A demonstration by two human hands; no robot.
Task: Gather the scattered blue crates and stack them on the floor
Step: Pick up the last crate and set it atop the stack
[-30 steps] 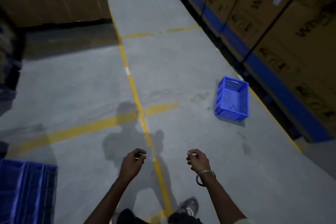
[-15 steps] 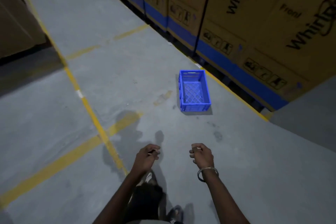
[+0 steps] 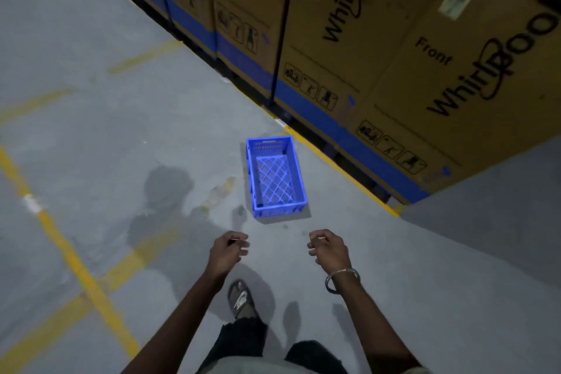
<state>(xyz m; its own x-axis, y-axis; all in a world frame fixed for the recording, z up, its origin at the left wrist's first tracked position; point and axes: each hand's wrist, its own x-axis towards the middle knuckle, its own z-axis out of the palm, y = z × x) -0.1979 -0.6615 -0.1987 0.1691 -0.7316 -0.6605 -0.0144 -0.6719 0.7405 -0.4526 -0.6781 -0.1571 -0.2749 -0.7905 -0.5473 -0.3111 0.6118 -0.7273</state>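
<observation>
In the head view, tall cardboard cartons run along the upper right of the frame, printed "Whirlpool" and "Front" above a blue band and handling pictograms; the small stickers on them are too blurred to read. A blue crate sits upright on the grey floor at centre, near the cartons. Yellow floor lines cross lower left. Below the crate, the left hand and right hand hang loosely curled, gripping nothing. A metal bangle circles the right wrist.

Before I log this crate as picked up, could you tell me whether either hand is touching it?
No, the blue crate sits alone on the floor, with the left hand and right hand hovering short of it, holding nothing.
</observation>
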